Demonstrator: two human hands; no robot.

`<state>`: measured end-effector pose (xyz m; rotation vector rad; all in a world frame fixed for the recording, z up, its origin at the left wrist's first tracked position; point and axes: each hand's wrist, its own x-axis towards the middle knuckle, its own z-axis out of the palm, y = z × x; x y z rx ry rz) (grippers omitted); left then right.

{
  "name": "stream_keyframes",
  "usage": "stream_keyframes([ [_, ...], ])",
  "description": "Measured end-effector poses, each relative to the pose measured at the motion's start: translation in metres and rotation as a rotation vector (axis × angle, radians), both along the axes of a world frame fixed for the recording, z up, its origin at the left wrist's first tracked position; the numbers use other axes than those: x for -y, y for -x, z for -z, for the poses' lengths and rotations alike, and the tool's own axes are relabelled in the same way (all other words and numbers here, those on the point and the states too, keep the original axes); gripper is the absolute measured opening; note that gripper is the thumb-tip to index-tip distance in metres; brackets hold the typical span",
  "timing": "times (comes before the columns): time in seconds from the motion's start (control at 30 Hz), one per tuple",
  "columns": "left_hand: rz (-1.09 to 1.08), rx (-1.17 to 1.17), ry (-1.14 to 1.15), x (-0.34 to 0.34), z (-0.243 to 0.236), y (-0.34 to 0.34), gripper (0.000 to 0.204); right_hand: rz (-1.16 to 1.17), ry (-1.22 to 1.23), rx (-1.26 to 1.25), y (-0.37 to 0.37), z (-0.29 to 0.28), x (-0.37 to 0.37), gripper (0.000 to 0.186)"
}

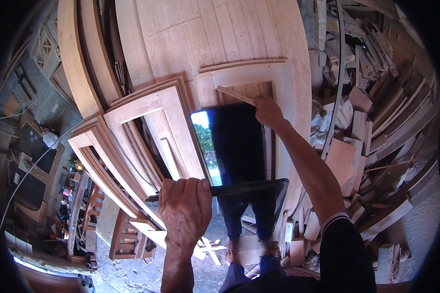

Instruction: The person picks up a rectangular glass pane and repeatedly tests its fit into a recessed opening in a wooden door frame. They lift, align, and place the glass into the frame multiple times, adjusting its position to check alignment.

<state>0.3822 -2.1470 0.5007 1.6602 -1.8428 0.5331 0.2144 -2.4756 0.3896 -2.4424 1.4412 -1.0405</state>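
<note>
My right hand [269, 112] is closed on a thin wooden strip [234, 94], which lies slantwise over the opening of a pale wooden frame panel [283, 78]. Below that hand rests a dark, glossy glass pane [239, 141], covering much of the frame. Trees and daylight are mirrored along its left side. A dark edge [249, 186] runs across its near end. There my left hand [186, 207] is closed, knuckles up, beside the pane's near left corner; its fingertips, and what they grip, are hidden. Nearer me, a see-through dark sheet [249, 205] shows my legs behind it.
Several framed wooden panels [149, 105] lie stacked on the left, under long curved boards [83, 58]. A large wooden panel [205, 34] extends to the far side. Offcuts [342, 161] heap up on the right. A cable [29, 171] crosses the left floor.
</note>
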Motion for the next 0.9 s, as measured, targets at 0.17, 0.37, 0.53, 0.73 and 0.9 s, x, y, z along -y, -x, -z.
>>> stream_keyframes([
  [0.17,-0.013,-0.004,0.000,-0.002,0.000,0.000,0.030,-0.001,0.089,-0.132,0.000,-0.002,-0.002,0.028],
  [0.37,-0.018,-0.005,0.008,-0.002,0.002,0.001,0.031,0.089,0.172,-0.172,-0.019,0.005,-0.015,0.018],
  [0.53,-0.010,-0.014,0.027,0.000,0.002,0.001,0.032,0.109,0.162,-0.102,-0.021,0.008,-0.009,0.018],
  [0.73,-0.016,-0.011,0.020,0.002,0.001,0.000,0.032,0.063,0.030,-0.075,-0.020,-0.002,0.001,0.020],
  [0.9,-0.020,-0.002,-0.003,-0.002,-0.002,0.000,0.030,0.032,0.257,-0.130,-0.009,-0.005,0.001,0.025],
])
